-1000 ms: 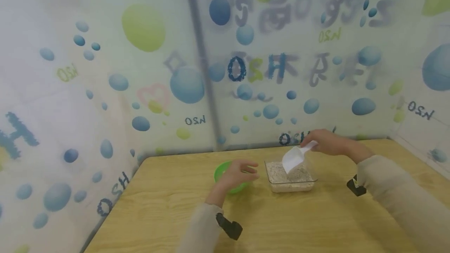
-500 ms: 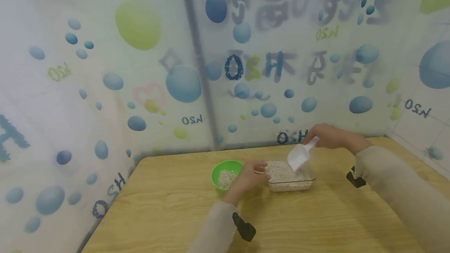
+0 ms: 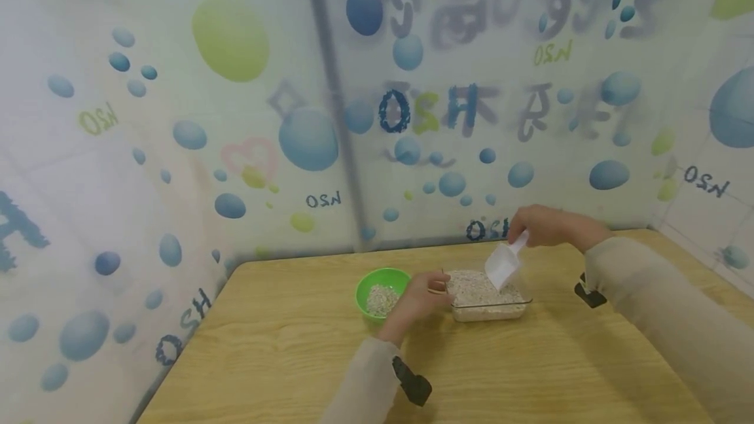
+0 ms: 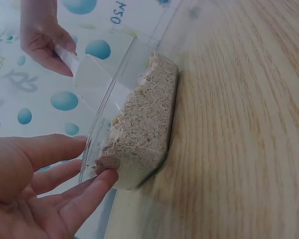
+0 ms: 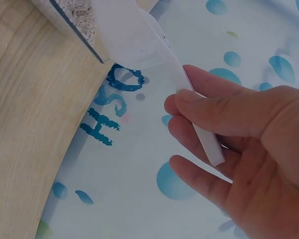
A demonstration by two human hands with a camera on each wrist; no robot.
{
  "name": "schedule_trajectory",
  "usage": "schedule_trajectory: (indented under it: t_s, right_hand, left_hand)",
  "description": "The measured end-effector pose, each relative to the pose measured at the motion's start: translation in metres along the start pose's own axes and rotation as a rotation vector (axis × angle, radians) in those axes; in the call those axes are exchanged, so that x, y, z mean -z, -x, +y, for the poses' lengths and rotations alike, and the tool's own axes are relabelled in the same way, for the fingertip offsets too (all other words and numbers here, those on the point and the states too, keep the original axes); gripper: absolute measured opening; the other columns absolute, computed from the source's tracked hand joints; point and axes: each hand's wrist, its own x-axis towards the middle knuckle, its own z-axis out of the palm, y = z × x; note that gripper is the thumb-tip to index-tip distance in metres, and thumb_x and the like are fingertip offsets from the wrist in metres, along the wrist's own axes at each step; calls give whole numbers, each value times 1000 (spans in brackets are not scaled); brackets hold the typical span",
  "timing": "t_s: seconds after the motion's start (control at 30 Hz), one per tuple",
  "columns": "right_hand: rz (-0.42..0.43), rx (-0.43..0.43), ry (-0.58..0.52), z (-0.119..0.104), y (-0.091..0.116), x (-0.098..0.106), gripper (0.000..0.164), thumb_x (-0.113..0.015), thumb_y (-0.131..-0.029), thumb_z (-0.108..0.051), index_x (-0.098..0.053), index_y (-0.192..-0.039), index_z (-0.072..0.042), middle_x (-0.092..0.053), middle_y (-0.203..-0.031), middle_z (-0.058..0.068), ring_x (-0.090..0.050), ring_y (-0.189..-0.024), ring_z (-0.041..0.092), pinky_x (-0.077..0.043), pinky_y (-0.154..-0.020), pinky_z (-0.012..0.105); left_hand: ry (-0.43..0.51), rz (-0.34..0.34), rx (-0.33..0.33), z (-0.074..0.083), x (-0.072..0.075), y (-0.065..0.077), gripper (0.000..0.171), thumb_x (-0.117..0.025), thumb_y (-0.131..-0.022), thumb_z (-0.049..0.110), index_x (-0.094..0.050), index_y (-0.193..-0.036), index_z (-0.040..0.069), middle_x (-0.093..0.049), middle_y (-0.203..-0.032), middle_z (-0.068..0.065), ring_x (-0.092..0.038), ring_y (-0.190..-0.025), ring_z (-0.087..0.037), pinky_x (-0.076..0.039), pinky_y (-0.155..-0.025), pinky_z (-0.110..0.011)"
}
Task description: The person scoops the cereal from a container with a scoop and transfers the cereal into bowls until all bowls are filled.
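Note:
A white scoop [image 3: 503,265] is pinched by its handle between the thumb and fingers of my right hand [image 3: 537,224]. Its bowl points down into pale oat-like flakes [image 4: 144,109] filling a clear rectangular container [image 3: 489,314]. My left hand [image 3: 421,296] holds the container's left end, the thumb and fingers spread at its rim and wall, as the left wrist view shows. Left of the container stands a green bowl [image 3: 366,280] with a small heap of the same flakes, partly covered by my left hand. The right wrist view shows the scoop's handle [image 5: 207,142] lying across my fingers.
A light wooden table [image 3: 283,345] carries both vessels. Behind it and at its sides hangs a whitish curtain [image 3: 247,110] printed with blue and green bubbles. Dark camera mounts [image 3: 412,381] sit on both wrists.
My left hand has moved right from over the green bowl to the container's left end. The scoop in my right hand has shifted slightly right and tilted more steeply into the flakes.

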Motion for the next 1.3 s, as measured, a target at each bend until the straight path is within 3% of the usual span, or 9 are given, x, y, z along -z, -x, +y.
schedule_trajectory:
  t_s: [0.27, 0.5, 0.83, 1.07, 1.3]
  right_hand:
    - [-5, -9, -29, 7, 6, -17, 22, -64, -76, 12, -68, -93, -2, -61, -91, 6, -58, -86, 30, -50, -73, 43]
    - [10, 16, -125, 14, 9, -35, 22, -63, -79, 9, -68, -99, 1, -65, -97, 10, -59, -92, 33, -49, -77, 44]
    - [80, 52, -262, 19, 17, -44, 22, -59, -84, 5, -64, -105, 7, -63, -104, 17, -56, -97, 38, -48, -79, 46]
    - [126, 111, -260, 18, 13, -53, 23, -59, -82, 7, -65, -104, 7, -64, -102, 17, -58, -95, 36, -49, -78, 45]
    - [121, 41, -325, 15, 9, -67, 23, -57, -84, 7, -64, -105, 5, -62, -105, 17, -55, -99, 37, -46, -83, 49]
  left_hand:
    - [-11, -1, 22, 6, -2, 3, 38, -70, -81, 11, -60, -118, 4, -62, -104, -11, -58, -95, -22, -50, -76, -34]
    - [11, -6, 35, 9, -3, 4, 40, -69, -82, 11, -59, -120, 4, -61, -107, -12, -58, -96, -24, -50, -76, -35]
    - [8, 0, 35, 9, -2, 4, 40, -69, -82, 12, -59, -120, 4, -61, -107, -12, -58, -97, -24, -50, -77, -35]
    - [11, 13, 30, 8, -1, 4, 39, -70, -81, 10, -60, -118, 3, -62, -105, -12, -58, -96, -24, -50, -76, -34]
    - [7, 26, 41, 7, -1, 4, 38, -71, -81, 10, -61, -117, 4, -62, -103, -11, -58, -96, -23, -50, -76, -33]
